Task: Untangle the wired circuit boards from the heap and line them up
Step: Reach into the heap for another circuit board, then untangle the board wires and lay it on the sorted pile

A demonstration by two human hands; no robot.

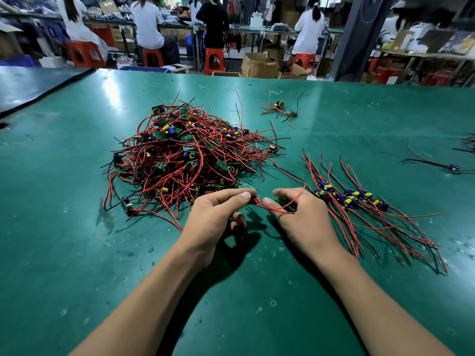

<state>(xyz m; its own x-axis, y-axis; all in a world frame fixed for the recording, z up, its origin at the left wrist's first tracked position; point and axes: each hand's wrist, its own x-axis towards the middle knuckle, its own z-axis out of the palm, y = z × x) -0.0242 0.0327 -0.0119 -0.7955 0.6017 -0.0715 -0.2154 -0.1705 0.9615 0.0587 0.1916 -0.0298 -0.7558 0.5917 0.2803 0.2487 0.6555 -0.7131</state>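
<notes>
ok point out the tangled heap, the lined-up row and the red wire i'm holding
tangled heap of red-wired green circuit boards (pixel 185 155): head view, pile's middle
lined-up row of wired boards (pixel 352 197): head view, components mid-row
thin red wire loop (pixel 273 209): head view, its lowest bend

Green table mat (pixel 77 253), glossy, scuffed and pitted. On it: a big heap of red-wired boards (pixel 185 155) centre-left. A lined-up row of boards (pixel 352 196) is just right of it, wires trailing toward the near edge. Small tangle (pixel 279 107) further back. Stray board (pixel 453 167) far right, well apart. Dark sheet (pixel 30 88) at far-left corner.
</notes>
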